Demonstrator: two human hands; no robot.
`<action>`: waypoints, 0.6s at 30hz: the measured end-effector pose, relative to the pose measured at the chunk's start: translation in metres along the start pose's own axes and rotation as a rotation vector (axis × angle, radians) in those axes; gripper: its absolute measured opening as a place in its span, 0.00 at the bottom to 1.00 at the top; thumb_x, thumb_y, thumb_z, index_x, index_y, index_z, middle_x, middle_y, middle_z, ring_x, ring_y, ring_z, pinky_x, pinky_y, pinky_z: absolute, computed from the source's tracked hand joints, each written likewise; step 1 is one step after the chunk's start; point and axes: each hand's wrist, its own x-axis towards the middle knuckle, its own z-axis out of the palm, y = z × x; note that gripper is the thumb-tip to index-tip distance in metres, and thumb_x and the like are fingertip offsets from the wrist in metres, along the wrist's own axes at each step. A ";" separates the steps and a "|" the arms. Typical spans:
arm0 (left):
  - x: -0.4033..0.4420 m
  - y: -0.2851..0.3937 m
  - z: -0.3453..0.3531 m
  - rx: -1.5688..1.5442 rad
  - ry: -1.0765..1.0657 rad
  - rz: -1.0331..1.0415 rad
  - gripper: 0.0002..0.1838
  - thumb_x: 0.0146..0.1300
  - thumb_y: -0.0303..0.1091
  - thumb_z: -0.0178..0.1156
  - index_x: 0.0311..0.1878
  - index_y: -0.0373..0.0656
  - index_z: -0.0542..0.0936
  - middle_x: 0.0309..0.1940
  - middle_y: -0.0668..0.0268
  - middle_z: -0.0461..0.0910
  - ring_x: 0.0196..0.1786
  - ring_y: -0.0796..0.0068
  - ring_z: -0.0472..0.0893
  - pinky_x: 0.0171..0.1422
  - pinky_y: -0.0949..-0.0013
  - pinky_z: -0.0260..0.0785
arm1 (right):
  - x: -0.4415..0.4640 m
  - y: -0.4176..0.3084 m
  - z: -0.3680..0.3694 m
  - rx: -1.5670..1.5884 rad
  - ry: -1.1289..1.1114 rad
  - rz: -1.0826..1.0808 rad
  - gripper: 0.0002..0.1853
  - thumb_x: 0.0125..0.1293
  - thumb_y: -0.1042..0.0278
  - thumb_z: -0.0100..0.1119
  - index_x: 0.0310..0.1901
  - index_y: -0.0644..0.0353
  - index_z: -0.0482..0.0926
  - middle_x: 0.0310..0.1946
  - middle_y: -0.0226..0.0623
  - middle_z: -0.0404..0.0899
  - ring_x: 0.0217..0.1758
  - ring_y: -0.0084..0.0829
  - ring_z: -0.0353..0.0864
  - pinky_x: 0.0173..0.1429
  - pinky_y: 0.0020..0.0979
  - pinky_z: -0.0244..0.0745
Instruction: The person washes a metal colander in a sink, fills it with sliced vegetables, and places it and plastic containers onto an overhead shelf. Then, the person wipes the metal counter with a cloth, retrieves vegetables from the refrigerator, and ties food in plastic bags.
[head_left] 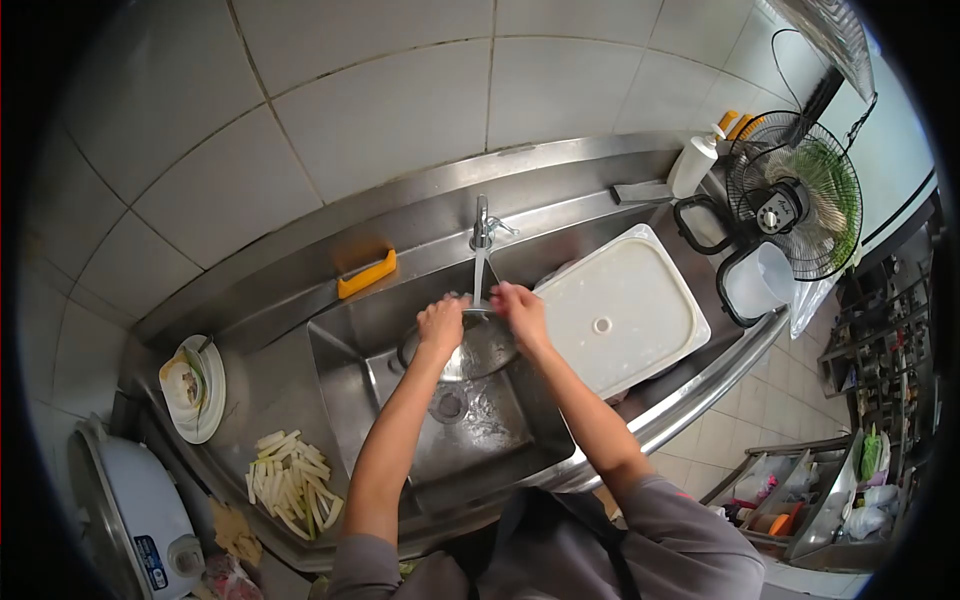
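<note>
A shiny round metal bowl [478,352] is tilted in the sink, beneath the water running from the tap [482,232]. My left hand [442,322] closes over its upper left rim. My right hand [522,314] is closed at the upper right of the bowl, with fingers bent together near the stream; what they hold is hidden. The steel sink basin [375,450] has water and foam around its drain [449,403].
A large white lid [640,310] covers the right side. Cut pale vegetable sticks [292,482] and a white plate [212,400] lie left. A yellow-orange object [367,275] rests on the back ledge. A pump bottle [693,166] and a fan [800,195] stand at right.
</note>
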 end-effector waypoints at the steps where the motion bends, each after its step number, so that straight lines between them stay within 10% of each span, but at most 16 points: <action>1: -0.001 -0.009 0.005 0.010 -0.042 -0.048 0.18 0.53 0.26 0.49 0.47 0.57 0.75 0.43 0.58 0.76 0.44 0.55 0.77 0.47 0.56 0.68 | 0.013 0.004 0.022 0.310 -0.054 0.119 0.15 0.65 0.61 0.46 0.34 0.67 0.74 0.23 0.32 0.74 0.25 0.21 0.71 0.31 0.21 0.68; 7: -0.008 -0.049 0.031 -0.028 -0.145 -0.274 0.17 0.55 0.32 0.48 0.50 0.51 0.74 0.41 0.54 0.77 0.46 0.53 0.76 0.50 0.57 0.67 | 0.047 0.032 0.071 0.969 0.095 0.665 0.11 0.64 0.65 0.42 0.30 0.62 0.72 0.20 0.36 0.74 0.18 0.27 0.72 0.19 0.24 0.70; 13: 0.001 -0.026 0.023 -0.124 -0.117 -0.266 0.18 0.56 0.31 0.46 0.50 0.47 0.73 0.41 0.51 0.76 0.47 0.51 0.75 0.52 0.55 0.66 | 0.109 0.068 0.030 1.384 -0.042 0.467 0.07 0.61 0.71 0.40 0.31 0.61 0.70 0.25 0.34 0.72 0.27 0.28 0.73 0.34 0.28 0.74; 15: 0.003 -0.021 0.022 -0.119 -0.135 -0.284 0.18 0.57 0.29 0.44 0.52 0.47 0.72 0.40 0.51 0.76 0.46 0.51 0.75 0.51 0.56 0.67 | 0.117 -0.023 0.035 1.250 0.175 0.370 0.08 0.61 0.69 0.42 0.30 0.62 0.69 0.25 0.36 0.71 0.30 0.27 0.72 0.32 0.31 0.70; 18: 0.004 -0.020 0.023 -0.108 -0.135 -0.265 0.21 0.59 0.27 0.42 0.57 0.51 0.68 0.41 0.51 0.76 0.46 0.51 0.76 0.51 0.57 0.68 | 0.151 0.008 0.005 -0.034 0.098 -0.079 0.08 0.56 0.72 0.49 0.37 0.65 0.72 0.36 0.46 0.73 0.40 0.41 0.74 0.45 0.38 0.70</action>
